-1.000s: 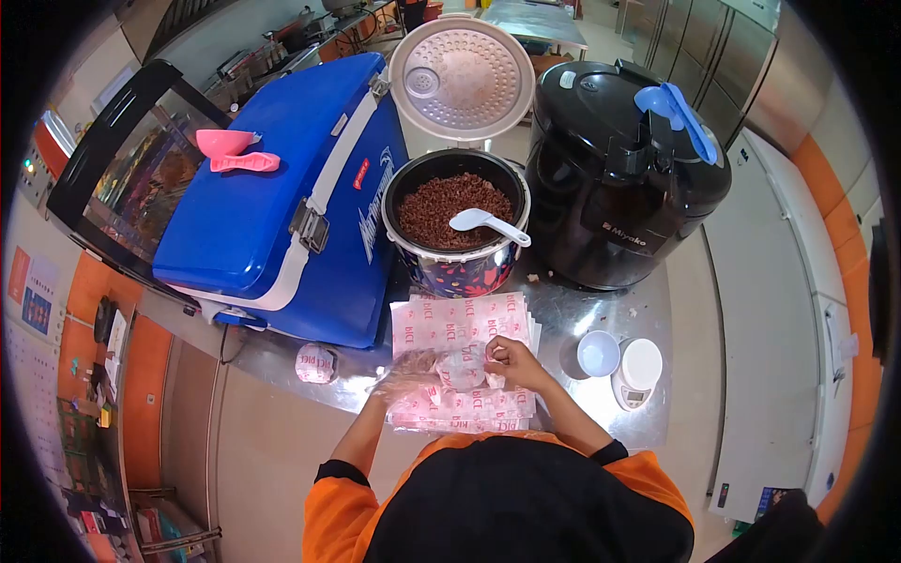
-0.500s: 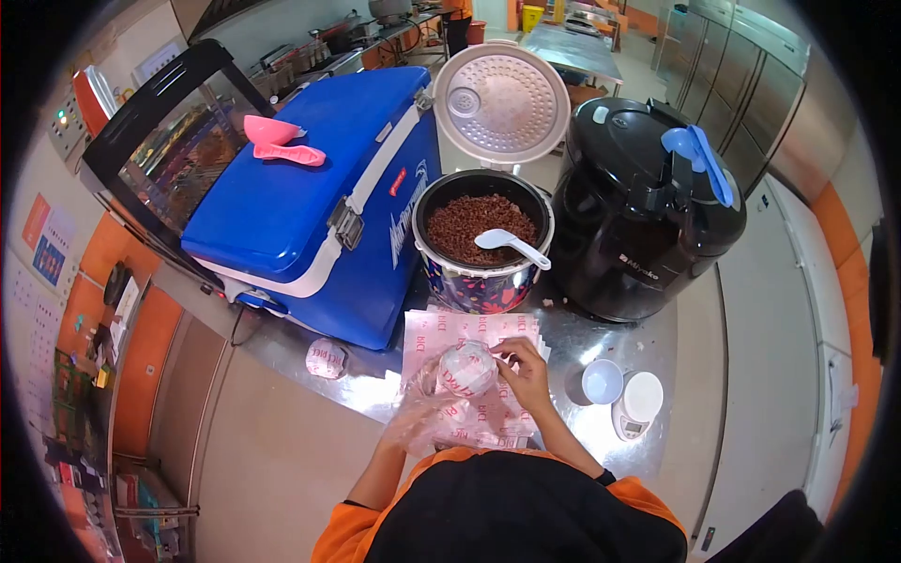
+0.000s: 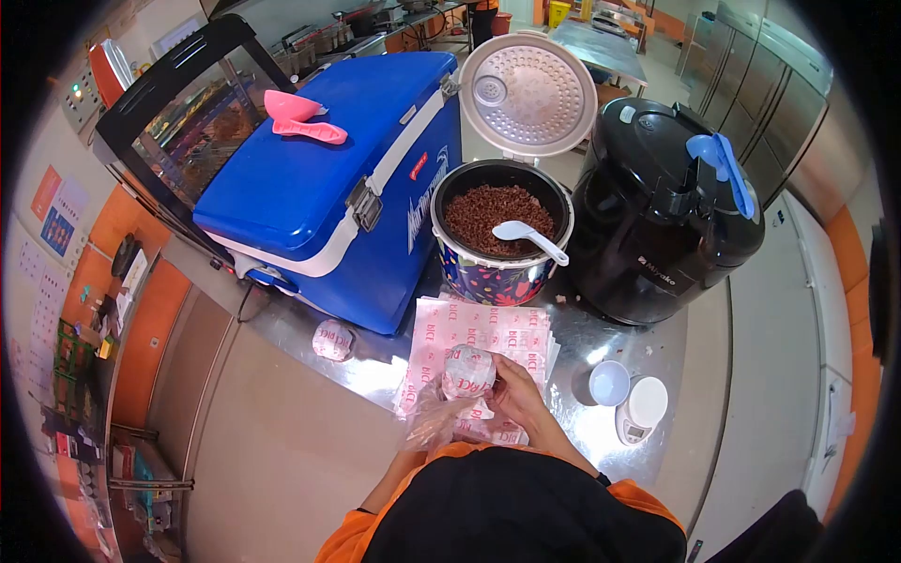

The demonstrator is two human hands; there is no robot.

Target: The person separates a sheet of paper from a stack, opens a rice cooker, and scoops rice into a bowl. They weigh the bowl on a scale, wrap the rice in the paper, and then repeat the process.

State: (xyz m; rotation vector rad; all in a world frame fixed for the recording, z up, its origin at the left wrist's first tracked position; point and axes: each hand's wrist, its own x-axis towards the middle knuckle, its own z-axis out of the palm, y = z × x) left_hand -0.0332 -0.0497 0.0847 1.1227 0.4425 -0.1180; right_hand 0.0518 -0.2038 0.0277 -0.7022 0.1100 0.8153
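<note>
A round bundle wrapped in printed paper [image 3: 468,370] is held between my two hands, above a stack of pink-printed paper sheets [image 3: 526,324]. My left hand [image 3: 431,420], in a clear plastic glove, grips its lower left side. My bare right hand [image 3: 516,392] has its fingers pressed to the bundle's right side. A second wrapped bundle [image 3: 333,341] sits on the steel table to the left. Behind the sheets stands an open cooker [image 3: 497,272] with reddish-brown rice [image 3: 488,208] and a white spoon [image 3: 527,235] in it.
A blue cooler box [image 3: 328,141] with pink scoops [image 3: 308,122] on top stands at the left. To the right are a black Miyako cooker [image 3: 648,235] with blue scoops [image 3: 721,164], a pale cup [image 3: 610,383] and a white scale [image 3: 645,405].
The bundle has turned in my hands, and my right hand has moved down along its side. The whole view has shifted slightly.
</note>
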